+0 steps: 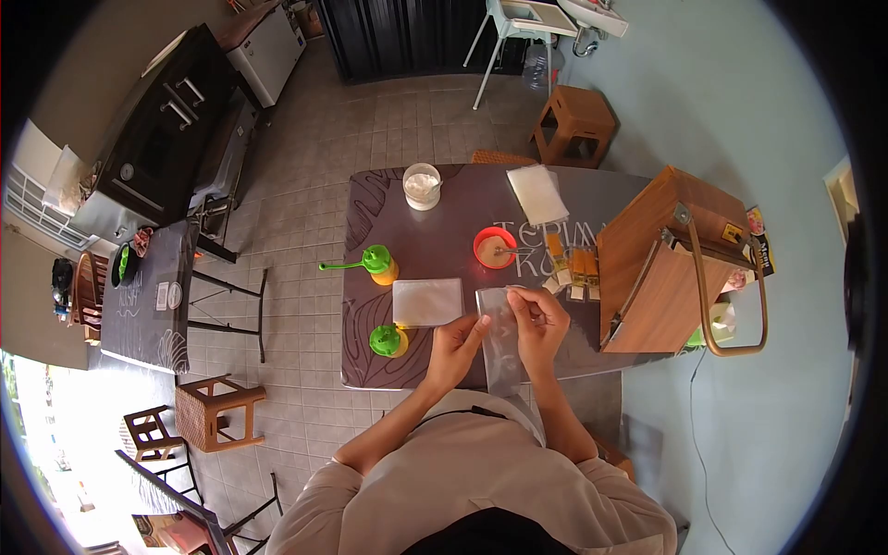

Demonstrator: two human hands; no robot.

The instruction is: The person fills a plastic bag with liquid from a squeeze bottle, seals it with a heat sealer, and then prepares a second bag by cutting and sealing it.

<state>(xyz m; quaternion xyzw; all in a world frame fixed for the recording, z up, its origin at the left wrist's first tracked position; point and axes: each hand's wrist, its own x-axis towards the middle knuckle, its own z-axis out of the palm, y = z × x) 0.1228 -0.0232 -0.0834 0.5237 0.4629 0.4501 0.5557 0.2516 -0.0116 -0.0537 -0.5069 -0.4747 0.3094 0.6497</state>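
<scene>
Both of my hands hold a clear plastic bag (500, 344) upright over the near edge of the dark table (435, 242). My left hand (455, 346) grips its left side, thumb up by the bag's mouth. My right hand (541, 322) pinches the top right edge of the bag. A flat stack of clear bags (427, 302) lies on the table just left of my hands. A red bowl (495, 247) with brownish content and a spoon stands beyond the bag.
Two yellow bottles with green caps (381, 263) (388, 340) stand at the left. A white lidded tub (422, 185) and a white packet (537, 193) sit at the far edge. Small filled packets (573, 268) lie beside a wooden box (666, 264) at the right. Stools stand around.
</scene>
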